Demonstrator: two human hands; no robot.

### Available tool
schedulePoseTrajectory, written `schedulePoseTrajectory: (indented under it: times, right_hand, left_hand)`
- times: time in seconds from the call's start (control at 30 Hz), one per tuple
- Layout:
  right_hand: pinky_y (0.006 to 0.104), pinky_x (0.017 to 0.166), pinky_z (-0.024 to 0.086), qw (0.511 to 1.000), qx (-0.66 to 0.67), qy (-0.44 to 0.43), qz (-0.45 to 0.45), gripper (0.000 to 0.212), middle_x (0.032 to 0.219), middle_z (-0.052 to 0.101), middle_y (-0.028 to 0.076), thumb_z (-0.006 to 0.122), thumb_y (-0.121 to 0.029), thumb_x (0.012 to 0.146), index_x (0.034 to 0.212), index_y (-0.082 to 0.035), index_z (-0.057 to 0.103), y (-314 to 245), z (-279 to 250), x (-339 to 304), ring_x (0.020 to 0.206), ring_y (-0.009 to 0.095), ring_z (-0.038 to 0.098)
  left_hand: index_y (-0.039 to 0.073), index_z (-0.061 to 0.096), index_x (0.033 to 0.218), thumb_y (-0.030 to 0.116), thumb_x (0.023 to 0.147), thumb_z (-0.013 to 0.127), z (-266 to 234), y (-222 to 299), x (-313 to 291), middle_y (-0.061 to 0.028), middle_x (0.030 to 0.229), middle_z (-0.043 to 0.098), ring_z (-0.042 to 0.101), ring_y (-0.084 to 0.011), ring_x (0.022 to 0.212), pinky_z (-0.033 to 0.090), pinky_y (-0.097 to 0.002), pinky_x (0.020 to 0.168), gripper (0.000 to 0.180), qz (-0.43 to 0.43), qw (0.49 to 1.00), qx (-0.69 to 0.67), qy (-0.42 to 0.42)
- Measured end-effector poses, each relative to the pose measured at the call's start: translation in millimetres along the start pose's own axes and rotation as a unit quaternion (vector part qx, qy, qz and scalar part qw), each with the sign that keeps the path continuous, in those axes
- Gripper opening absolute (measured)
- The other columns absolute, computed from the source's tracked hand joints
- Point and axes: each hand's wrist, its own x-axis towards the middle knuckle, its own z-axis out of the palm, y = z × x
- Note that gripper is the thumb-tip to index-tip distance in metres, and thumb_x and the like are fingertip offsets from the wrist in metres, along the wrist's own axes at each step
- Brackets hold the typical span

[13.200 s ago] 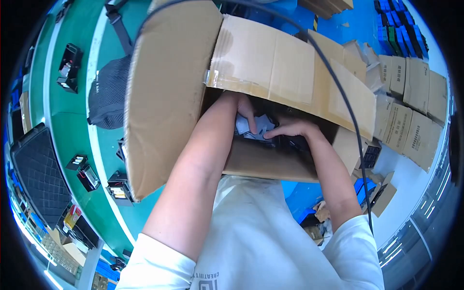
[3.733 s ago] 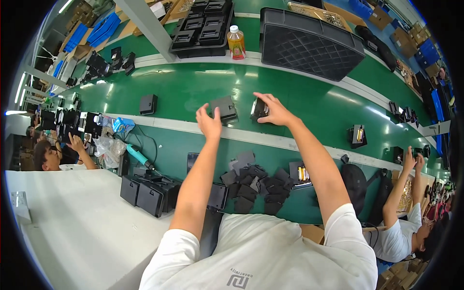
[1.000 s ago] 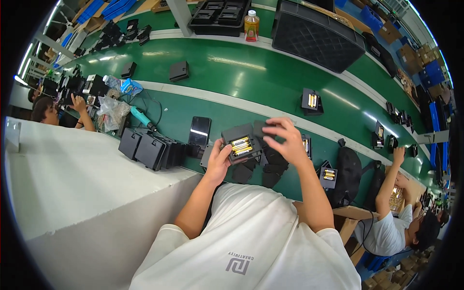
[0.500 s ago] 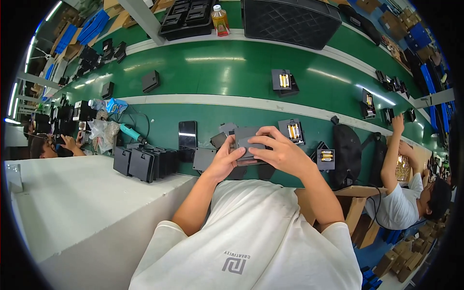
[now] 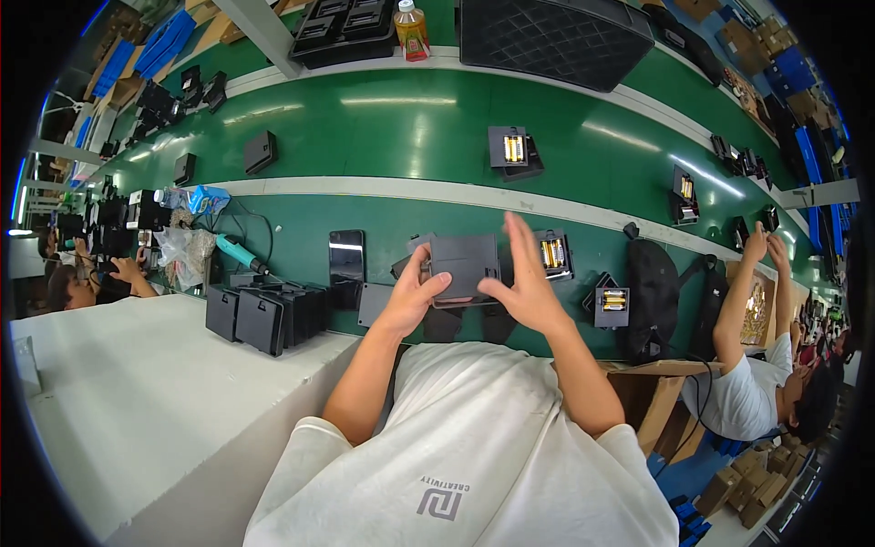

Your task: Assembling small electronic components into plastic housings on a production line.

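My left hand (image 5: 415,296) grips a dark grey plastic box (image 5: 465,264) by its left side, the thumb lying on top. At the box's right edge is my right hand (image 5: 531,283), fingers stretched upward and thumb apart, near or touching the lower corner. Behind the right hand lies an open battery case (image 5: 553,252) with batteries showing. Another battery case (image 5: 612,301) lies farther right. Some grey flat parts (image 5: 375,304) rest on the bench around and partly under the held box.
Left on the bench are a black phone (image 5: 347,269), a teal electric screwdriver (image 5: 239,252) and a clear plastic bag (image 5: 180,248). Several black boxes (image 5: 264,319) stand on the white surface (image 5: 137,383). A black bag (image 5: 653,296) sits right, before a co-worker (image 5: 752,365). More cases ride the green belt (image 5: 383,137).
My right hand has lifted its fingers off the box top and opened out to the right. The left hand keeps hold. The co-worker at right now has both hands together.
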Motion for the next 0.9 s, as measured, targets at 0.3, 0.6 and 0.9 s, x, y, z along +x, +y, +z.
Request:
schedulePoseTrajectory:
  times: [0.3, 0.6, 0.9]
  right_hand:
    - [0.0428, 0.112, 0.027, 0.958, 0.179, -0.076, 0.212, 0.072, 0.152, 0.025, 0.025, 0.046, -0.033, 0.099, 0.149, 0.006, 0.011, 42, 18, 31, 0.138, 0.040, 0.031]
    - [0.0598, 0.100, 0.036, 0.940, -0.278, -0.042, 0.194, 0.098, 0.150, 0.027, 0.016, 0.082, -0.027, 0.067, 0.148, -0.016, 0.027, 161, 44, 174, 0.138, 0.034, 0.031]
    - [0.0481, 0.103, 0.040, 0.989, -0.039, 0.004, 0.146, 0.097, 0.151, 0.030, 0.016, 0.081, -0.023, 0.067, 0.147, -0.009, 0.028, 123, 28, 157, 0.138, 0.034, 0.033]
  left_hand:
    - [-0.002, 0.041, 0.135, 0.012, 0.091, 0.063, -8, 13, 53, -0.0138, 0.120, 0.054, 0.053, -0.0183, 0.106, 0.042, -0.0285, 0.094, 0.052, 0.042, 0.996, 0.003, 0.073]
    - [-0.002, 0.048, 0.125, 0.028, 0.093, 0.060, -116, 18, 208, -0.0147, 0.113, 0.057, 0.059, -0.0266, 0.096, 0.047, -0.0409, 0.088, 0.046, 0.126, 0.888, 0.289, 0.335]
    - [0.002, 0.046, 0.134, 0.035, 0.101, 0.045, -56, 24, 174, -0.0174, 0.128, 0.055, 0.055, -0.0277, 0.113, 0.044, -0.0406, 0.095, 0.047, 0.150, 0.943, 0.198, 0.221]
